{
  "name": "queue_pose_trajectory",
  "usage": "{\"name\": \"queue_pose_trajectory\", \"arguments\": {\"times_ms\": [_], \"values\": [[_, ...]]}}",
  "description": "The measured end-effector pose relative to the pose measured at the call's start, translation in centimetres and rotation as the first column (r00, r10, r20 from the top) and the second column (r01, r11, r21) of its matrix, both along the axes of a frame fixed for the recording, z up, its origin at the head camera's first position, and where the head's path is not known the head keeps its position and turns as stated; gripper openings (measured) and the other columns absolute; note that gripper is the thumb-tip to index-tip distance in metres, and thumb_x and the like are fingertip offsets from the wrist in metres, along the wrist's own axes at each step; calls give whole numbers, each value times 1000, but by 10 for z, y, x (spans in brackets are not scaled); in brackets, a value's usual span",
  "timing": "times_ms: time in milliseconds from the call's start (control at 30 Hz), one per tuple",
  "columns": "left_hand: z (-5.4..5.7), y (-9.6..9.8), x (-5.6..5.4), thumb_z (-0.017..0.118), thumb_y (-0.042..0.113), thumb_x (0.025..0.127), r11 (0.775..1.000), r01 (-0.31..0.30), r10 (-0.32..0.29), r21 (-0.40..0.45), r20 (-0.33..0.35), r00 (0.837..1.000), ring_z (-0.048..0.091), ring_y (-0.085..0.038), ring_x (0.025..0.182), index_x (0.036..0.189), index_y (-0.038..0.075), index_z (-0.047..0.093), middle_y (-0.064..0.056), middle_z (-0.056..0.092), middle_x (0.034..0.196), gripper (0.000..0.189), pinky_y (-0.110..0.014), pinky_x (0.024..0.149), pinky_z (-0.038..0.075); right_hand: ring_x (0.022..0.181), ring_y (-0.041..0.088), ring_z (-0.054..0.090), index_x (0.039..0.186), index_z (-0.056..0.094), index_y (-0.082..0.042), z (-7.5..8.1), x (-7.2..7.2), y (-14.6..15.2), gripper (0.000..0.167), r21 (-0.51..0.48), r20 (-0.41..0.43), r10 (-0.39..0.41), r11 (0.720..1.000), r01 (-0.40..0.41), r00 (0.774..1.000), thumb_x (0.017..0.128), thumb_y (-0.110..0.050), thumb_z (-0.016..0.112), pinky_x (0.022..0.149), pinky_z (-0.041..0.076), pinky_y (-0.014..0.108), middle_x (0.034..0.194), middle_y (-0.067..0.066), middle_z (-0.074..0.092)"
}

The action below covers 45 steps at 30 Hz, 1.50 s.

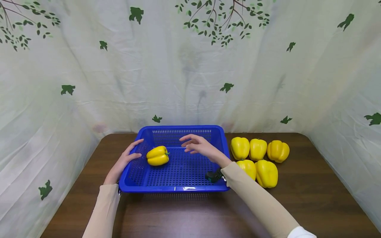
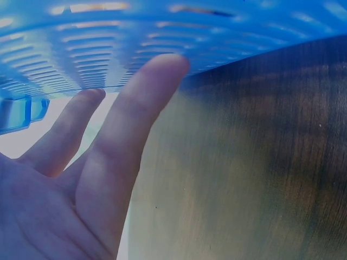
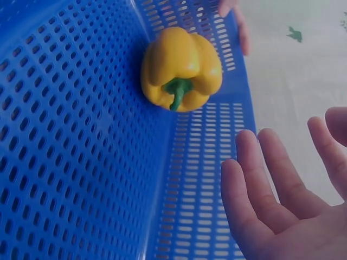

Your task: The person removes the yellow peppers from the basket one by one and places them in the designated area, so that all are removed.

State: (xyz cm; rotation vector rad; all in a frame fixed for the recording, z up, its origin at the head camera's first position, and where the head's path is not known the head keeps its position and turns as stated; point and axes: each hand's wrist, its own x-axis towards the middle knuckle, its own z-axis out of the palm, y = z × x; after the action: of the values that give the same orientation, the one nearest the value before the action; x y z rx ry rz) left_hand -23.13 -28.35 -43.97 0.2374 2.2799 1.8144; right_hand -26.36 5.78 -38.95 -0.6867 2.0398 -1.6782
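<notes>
A blue plastic basket [image 1: 148, 189] with slotted walls stands on the table. One yellow bell pepper [image 1: 157, 156] lies on its side in the basket's left part; its green stem [image 3: 178, 93] faces the right wrist camera. My left hand [image 1: 122, 162] rests at the basket's left rim with thumb and fingers extended, and its thumb [image 2: 130, 119] shows against the slotted outer wall. Over the basket's middle hovers my right hand [image 1: 203, 148], its fingers loosely bent and nothing in them, to the right of the pepper.
Several more yellow bell peppers [image 1: 257, 149] sit grouped on the wooden table [image 1: 309, 185], just right of the basket. The right forearm [image 1: 253, 198] crosses in front of them. Behind and at the sides hangs a pale curtain [image 1: 166, 72] with leaf prints.
</notes>
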Motion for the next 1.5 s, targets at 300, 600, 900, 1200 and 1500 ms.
{"name": "queue_pose_trajectory", "arguments": {"times_ms": [300, 600, 900, 1200, 1500], "values": [[1, 1, 0, 46, 22, 99, 1000, -6, 6, -3, 8, 1000, 30, -49, 128, 153, 25, 20, -15, 5, 157, 59, -58, 93, 42, 104, 30, 60, 135, 49, -5, -5, -3, -17, 35, 47, 19, 73, 996, -74, 997, 101, -11, 45, 93, 46, 47, 123, 16, 60], [1, 0, 0, 46, 22, 100, 1000, -4, 4, -5, 5, 1000, 31, -48, 128, 153, 24, 19, -15, 5, 157, 59, -55, 92, 44, 109, 34, 58, 136, 49, -11, -12, -7, -32, 37, 102, 61, 136, 985, -142, 989, 99, -18, 50, 95, 44, 51, 124, 16, 58], [1, 0, 1, 45, 21, 100, 1000, -1, 1, -1, 8, 1000, 32, -50, 126, 153, 24, 19, -16, 6, 157, 60, -55, 89, 46, 111, 41, 55, 141, 43, -7, -19, -8, -47, 44, 141, 121, 181, 970, -198, 976, 98, -14, 51, 93, 44, 53, 130, 25, 51], [1, 0, -2, 46, 21, 99, 1000, -9, 9, -3, 1, 1000, 32, -49, 127, 152, 23, 21, -15, 6, 157, 59, -55, 91, 45, 106, 42, 58, 148, 33, -18, -21, -8, -61, 56, 206, 156, 174, 957, -204, 972, 96, -11, 53, 89, 47, 51, 126, 20, 54], [-1, 0, -1, 47, 24, 99, 1000, -9, 9, -1, 22, 1000, 35, -49, 124, 152, 27, 22, -16, 9, 156, 58, -52, 87, 49, 99, 42, 62, 152, 19, -26, -27, -7, -70, 67, 255, 190, 191, 938, -236, 963, 97, -12, 53, 85, 50, 50, 122, 23, 55]]}}
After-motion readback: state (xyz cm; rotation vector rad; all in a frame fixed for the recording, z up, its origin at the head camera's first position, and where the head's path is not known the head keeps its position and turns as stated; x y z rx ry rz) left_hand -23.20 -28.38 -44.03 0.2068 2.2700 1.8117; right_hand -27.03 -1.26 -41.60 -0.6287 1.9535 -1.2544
